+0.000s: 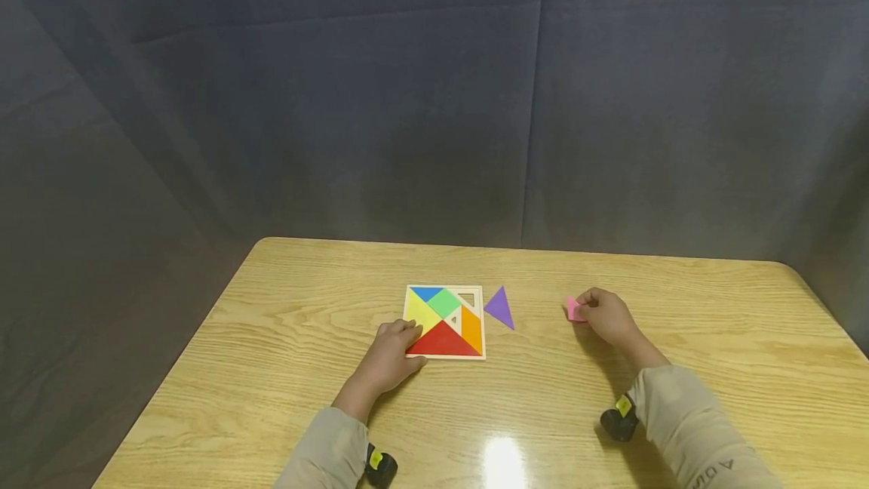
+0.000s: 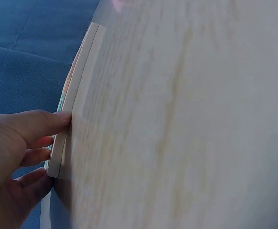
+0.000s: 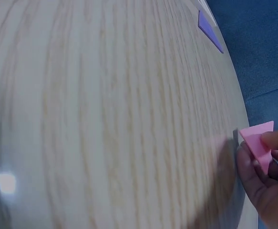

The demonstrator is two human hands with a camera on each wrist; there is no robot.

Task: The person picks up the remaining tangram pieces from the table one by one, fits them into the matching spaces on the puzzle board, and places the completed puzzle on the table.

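Note:
A square wooden tangram tray (image 1: 484, 323) lies on the table, its left front corner gripped by my left hand (image 1: 390, 359). In the left wrist view the thumb presses the tray's front edge (image 2: 77, 90) while the other fingers bend round its side. Red (image 1: 443, 342), yellow (image 1: 421, 312), orange (image 1: 471, 330), green (image 1: 444, 303) and blue (image 1: 426, 293) pieces sit inside it. Bare wood shows at its upper right and near the middle. Out to the right, my right hand (image 1: 609, 319) pinches a pink triangle (image 3: 258, 138) between thumb and fingers, tilted up over the table.
Just right of the tray lies a purple triangle (image 1: 501, 308). The wooden table (image 1: 305, 285) has rounded far corners, with a dark curtain (image 1: 407, 134) behind it. Both wrists carry black devices, and light glares off the table's near part.

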